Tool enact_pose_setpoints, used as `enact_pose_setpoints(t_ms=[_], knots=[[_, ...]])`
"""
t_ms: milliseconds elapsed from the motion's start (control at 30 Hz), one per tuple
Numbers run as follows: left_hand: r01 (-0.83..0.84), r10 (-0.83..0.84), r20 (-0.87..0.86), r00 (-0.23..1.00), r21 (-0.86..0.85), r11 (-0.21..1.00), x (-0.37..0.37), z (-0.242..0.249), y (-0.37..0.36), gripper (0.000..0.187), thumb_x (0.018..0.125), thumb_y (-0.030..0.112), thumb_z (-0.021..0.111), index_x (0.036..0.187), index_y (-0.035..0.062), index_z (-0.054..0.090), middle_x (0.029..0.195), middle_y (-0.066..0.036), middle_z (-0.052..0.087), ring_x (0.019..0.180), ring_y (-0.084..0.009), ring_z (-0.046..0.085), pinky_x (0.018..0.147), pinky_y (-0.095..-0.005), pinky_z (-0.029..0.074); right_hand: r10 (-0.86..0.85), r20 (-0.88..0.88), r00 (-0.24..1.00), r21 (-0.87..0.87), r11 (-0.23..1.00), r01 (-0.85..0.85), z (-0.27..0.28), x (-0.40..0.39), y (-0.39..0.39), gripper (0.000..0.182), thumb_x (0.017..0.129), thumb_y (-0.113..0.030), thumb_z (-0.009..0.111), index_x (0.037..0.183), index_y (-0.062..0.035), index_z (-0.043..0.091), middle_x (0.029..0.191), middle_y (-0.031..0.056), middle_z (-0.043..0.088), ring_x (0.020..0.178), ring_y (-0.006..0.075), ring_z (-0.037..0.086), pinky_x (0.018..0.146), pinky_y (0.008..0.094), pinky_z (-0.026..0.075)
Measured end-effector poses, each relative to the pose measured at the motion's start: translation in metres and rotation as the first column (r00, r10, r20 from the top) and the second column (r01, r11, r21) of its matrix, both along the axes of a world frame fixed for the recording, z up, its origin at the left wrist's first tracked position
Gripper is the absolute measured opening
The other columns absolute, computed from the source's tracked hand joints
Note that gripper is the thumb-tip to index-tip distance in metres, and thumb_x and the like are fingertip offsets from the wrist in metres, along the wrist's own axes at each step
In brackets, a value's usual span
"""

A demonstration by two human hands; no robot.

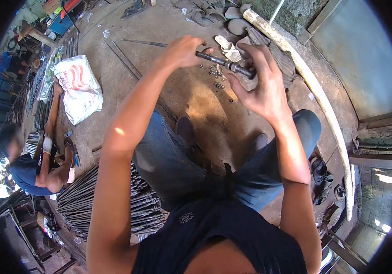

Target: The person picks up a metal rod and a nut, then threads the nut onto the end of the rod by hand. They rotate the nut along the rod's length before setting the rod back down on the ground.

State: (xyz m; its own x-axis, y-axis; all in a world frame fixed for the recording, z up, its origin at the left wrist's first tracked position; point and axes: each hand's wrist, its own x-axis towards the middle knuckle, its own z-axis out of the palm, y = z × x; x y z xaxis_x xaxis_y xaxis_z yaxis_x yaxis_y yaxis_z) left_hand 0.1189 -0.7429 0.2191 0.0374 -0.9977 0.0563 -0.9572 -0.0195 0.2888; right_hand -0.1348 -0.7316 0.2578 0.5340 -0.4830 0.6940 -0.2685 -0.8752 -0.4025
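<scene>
My left hand [184,52] is closed around a long dark metal rod [212,58], which runs out past it to the left. Toward the rod's right end sits a nut [232,67], with coarse thread beyond it. My right hand [266,86] curves around this threaded end, thumb below and fingers above, spread apart. Several loose nuts [219,85] lie scattered on the floor beneath the rod.
A big bundle of rods [109,196] lies on my left, near a white sack [79,89] and a crouching person [34,171]. Pale sandals [228,48] rest ahead. On the right, a long pale pole [317,86] lies along the wall.
</scene>
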Motion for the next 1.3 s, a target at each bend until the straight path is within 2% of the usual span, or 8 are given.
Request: enact_pose_setpoints(t_ms=[233, 333, 433, 600, 733, 800, 900, 1300], knots=[[0.026, -0.025, -0.018, 1.000, 0.079, 0.996, 0.003, 0.000, -0.005, 0.053, 0.095, 0.058, 0.060, 0.119, 0.0125, 0.073, 0.102, -0.027, 0.069, 0.099, -0.0435, 0.068, 0.085, -0.0519, 0.055, -0.025, -0.092, 0.995, 0.316, 0.947, 0.053, -0.004, -0.003, -0.001, 0.054, 0.082, -0.015, 0.079, 0.129, -0.0024, 0.056, 0.106, 0.0199, 0.064, 0.085, 0.0354, 0.069, 0.071, 0.0410, 0.057], [-0.014, 0.017, -0.032, 0.999, 0.087, 0.996, -0.002, 0.005, -0.001, 0.053, 0.096, 0.057, 0.060, 0.119, 0.0112, 0.072, 0.103, -0.027, 0.069, 0.100, -0.0436, 0.068, 0.086, -0.0521, 0.055, 0.110, -0.022, 0.994, -0.107, 0.988, -0.112, -0.003, -0.001, -0.006, 0.054, 0.082, -0.013, 0.078, 0.130, -0.0026, 0.056, 0.108, 0.0202, 0.064, 0.086, 0.0354, 0.069, 0.074, 0.0410, 0.058], [0.034, -0.035, 0.002, 0.999, 0.062, 0.997, 0.002, -0.002, -0.003, 0.054, 0.096, 0.058, 0.059, 0.120, 0.0105, 0.072, 0.102, -0.027, 0.069, 0.101, -0.0437, 0.068, 0.087, -0.0526, 0.054, -0.018, -0.183, 0.983, 0.423, 0.901, 0.095, 0.004, -0.003, 0.004, 0.054, 0.082, -0.011, 0.078, 0.130, -0.0023, 0.055, 0.110, 0.0213, 0.063, 0.089, 0.0358, 0.069, 0.077, 0.0420, 0.057], [0.046, -0.043, 0.028, 0.999, -0.117, 0.992, 0.003, -0.010, -0.003, 0.058, 0.092, 0.060, 0.063, 0.106, 0.0048, 0.074, 0.083, -0.021, 0.072, 0.084, -0.0380, 0.072, 0.080, -0.0498, 0.056, 0.097, -0.062, 0.993, 0.041, 0.995, -0.094, -0.008, -0.001, -0.004, 0.050, 0.083, -0.010, 0.076, 0.128, -0.0018, 0.057, 0.113, 0.0229, 0.062, 0.094, 0.0383, 0.069, 0.079, 0.0433, 0.057], [0.039, -0.039, 0.016, 0.999, 0.032, 0.999, 0.000, -0.004, -0.003, 0.050, 0.096, 0.054, 0.062, 0.119, 0.0099, 0.071, 0.102, -0.026, 0.070, 0.101, -0.0421, 0.068, 0.086, -0.0514, 0.055, -0.002, -0.132, 0.991, 0.383, 0.922, 0.053, 0.002, -0.004, 0.001, 0.048, 0.083, -0.011, 0.076, 0.127, -0.0021, 0.058, 0.111, 0.0220, 0.062, 0.093, 0.0383, 0.069, 0.078, 0.0435, 0.057], [0.032, -0.033, 0.011, 0.999, 0.034, 0.999, 0.001, -0.003, -0.003, 0.049, 0.096, 0.053, 0.063, 0.118, 0.0096, 0.072, 0.101, -0.026, 0.071, 0.099, -0.0417, 0.068, 0.084, -0.0513, 0.055, 0.126, -0.035, 0.991, -0.055, 0.990, -0.128, -0.004, -0.003, -0.009, 0.049, 0.083, -0.011, 0.077, 0.127, -0.0029, 0.058, 0.108, 0.0204, 0.063, 0.091, 0.0372, 0.069, 0.076, 0.0435, 0.057], [0.033, -0.033, -0.009, 0.999, 0.007, 0.999, 0.000, -0.006, -0.004, 0.048, 0.096, 0.051, 0.064, 0.117, 0.0087, 0.072, 0.096, -0.026, 0.071, 0.093, -0.0414, 0.070, 0.081, -0.0513, 0.055, 0.052, -0.140, 0.989, 0.240, 0.971, -0.017, -0.007, -0.004, -0.003, 0.048, 0.083, -0.012, 0.076, 0.127, -0.0031, 0.059, 0.105, 0.0188, 0.064, 0.089, 0.0366, 0.069, 0.074, 0.0431, 0.057], [0.067, -0.067, -0.007, 0.998, -0.037, 0.997, 0.006, -0.012, -0.007, 0.046, 0.095, 0.046, 0.067, 0.118, 0.0057, 0.072, 0.089, -0.027, 0.071, 0.085, -0.0438, 0.070, 0.078, -0.0514, 0.055, 0.149, -0.072, 0.986, -0.001, 0.989, -0.149, -0.011, -0.001, -0.012, 0.043, 0.084, -0.016, 0.077, 0.121, -0.0016, 0.061, 0.099, 0.0214, 0.067, 0.085, 0.0415, 0.069, 0.072, 0.0451, 0.056]])
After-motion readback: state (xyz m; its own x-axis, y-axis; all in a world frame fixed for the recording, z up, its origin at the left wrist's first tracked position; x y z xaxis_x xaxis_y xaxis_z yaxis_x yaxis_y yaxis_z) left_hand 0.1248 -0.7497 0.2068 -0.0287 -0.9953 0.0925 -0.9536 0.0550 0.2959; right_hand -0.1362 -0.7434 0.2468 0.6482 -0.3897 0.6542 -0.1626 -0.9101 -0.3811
